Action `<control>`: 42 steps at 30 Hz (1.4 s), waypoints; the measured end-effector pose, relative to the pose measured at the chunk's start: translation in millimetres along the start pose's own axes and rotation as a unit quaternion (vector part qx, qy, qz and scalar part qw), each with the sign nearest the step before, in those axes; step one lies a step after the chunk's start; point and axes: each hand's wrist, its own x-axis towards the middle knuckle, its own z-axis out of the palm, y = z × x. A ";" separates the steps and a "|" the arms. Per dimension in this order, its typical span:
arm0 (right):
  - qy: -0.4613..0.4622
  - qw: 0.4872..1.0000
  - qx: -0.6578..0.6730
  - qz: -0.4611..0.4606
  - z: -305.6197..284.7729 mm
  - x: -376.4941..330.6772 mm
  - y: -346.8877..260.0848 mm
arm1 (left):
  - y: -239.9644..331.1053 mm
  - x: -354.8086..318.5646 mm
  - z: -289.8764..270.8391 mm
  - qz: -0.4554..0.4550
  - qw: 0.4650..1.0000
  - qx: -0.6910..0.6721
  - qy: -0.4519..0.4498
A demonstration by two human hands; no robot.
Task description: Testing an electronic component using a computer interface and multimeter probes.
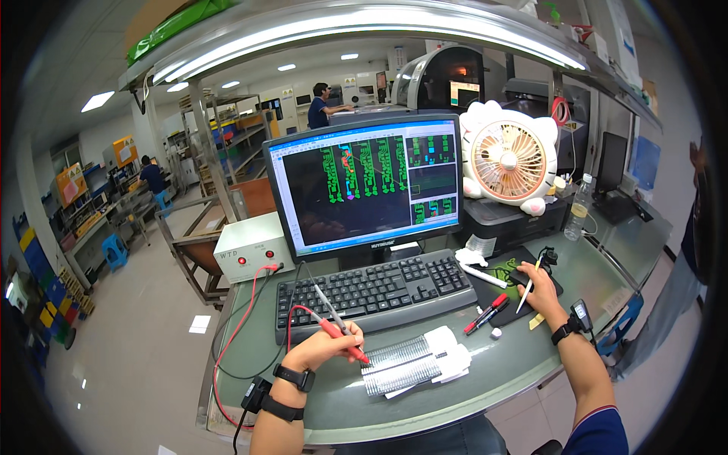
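My left hand (327,350) is closed around a red test probe (341,338), whose tip points down at the near-left part of a silvery ribbed sheet (402,362) on the desk. A slim grey pen-shaped tool (331,305) also sticks up from that hand's grip. White paper-like pieces (455,359) lie at the sheet's right side. My right hand (540,293) rests on a black pad, with a thin white pen-like stick (525,296) between its fingers. Its palm hides what is underneath. Red and black markers (486,314) lie left of it.
A keyboard (371,292) stands before a monitor (364,186) showing green circuit patterns. Red and black leads run from a white box (252,246) at left. A white fan (509,155) sits on a black machine, beside a bottle (578,212). Other people are in the background and at far right.
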 end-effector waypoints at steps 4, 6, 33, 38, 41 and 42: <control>-0.004 1.000 0.005 0.001 -0.2 -0.5 2.1 | -0.5 0.0 0.0 0.000 1.000 -0.001 -0.002; -0.001 1.000 0.006 0.001 -0.7 -0.3 0.9 | 0.1 -0.7 0.1 -0.002 1.000 -0.001 0.005; 0.140 0.990 0.014 -0.007 -29.0 25.1 -32.9 | 3.6 2.1 4.1 -0.023 1.000 -0.013 0.002; -0.024 0.888 0.458 -0.032 -26.6 35.2 -141.0 | 4.0 7.6 0.2 -0.024 0.999 -0.027 -0.009; -0.134 0.919 0.352 -0.119 -7.5 29.6 -203.3 | 13.5 7.1 8.7 -0.039 0.999 -0.003 -0.032; -0.171 0.925 0.296 -0.163 -1.9 30.5 -220.6 | 17.1 4.9 11.2 -0.043 0.998 0.003 -0.037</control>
